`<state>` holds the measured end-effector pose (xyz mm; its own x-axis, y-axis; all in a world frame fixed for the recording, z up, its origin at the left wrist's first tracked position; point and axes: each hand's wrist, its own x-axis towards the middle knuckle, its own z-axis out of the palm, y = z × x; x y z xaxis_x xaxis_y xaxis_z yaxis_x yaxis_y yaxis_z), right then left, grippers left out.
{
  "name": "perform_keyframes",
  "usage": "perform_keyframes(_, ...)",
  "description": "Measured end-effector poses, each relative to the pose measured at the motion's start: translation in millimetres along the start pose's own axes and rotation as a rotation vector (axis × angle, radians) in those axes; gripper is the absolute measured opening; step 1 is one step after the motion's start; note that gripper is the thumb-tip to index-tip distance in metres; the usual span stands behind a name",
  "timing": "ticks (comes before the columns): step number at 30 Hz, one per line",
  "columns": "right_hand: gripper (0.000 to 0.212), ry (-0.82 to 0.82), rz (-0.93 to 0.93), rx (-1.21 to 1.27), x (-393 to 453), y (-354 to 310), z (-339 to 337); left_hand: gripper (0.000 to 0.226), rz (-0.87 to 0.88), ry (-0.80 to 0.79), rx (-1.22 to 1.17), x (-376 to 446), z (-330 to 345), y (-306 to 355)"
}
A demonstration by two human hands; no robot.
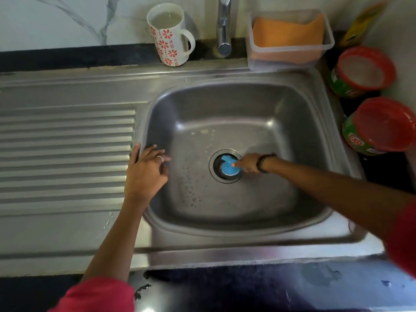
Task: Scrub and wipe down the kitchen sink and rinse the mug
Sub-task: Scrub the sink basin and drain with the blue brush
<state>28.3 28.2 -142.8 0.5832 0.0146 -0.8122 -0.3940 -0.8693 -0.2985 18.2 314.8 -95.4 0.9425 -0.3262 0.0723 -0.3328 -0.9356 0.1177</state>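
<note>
With the right hand point(246, 164) pinching the blue plug point(228, 168) in the sink point(225, 104) drain and the left hand point(146, 171) resting loose on the rim, wet fingers might slip, while the mug point(170, 34) waits by the tap point(224, 25).

A clear plastic container point(290, 41) holding an orange cloth point(288, 30) stands just right of the tap point(224, 25). Further right of the tap, 2 red-rimmed green tubs point(362, 72) point(380, 126) lie tilted on the dark surface point(67, 57), and a yellow packet point(362, 21) leans against the marbled wall point(67, 19).
</note>
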Motion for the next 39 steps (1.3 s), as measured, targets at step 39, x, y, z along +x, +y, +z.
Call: perform_keyframes(39,0.049,0.133,-0.013,0.320,-7.7,-57.0,15.9,0.027,-0.039,-0.047,-0.013,1.0,-1.8,-0.2)
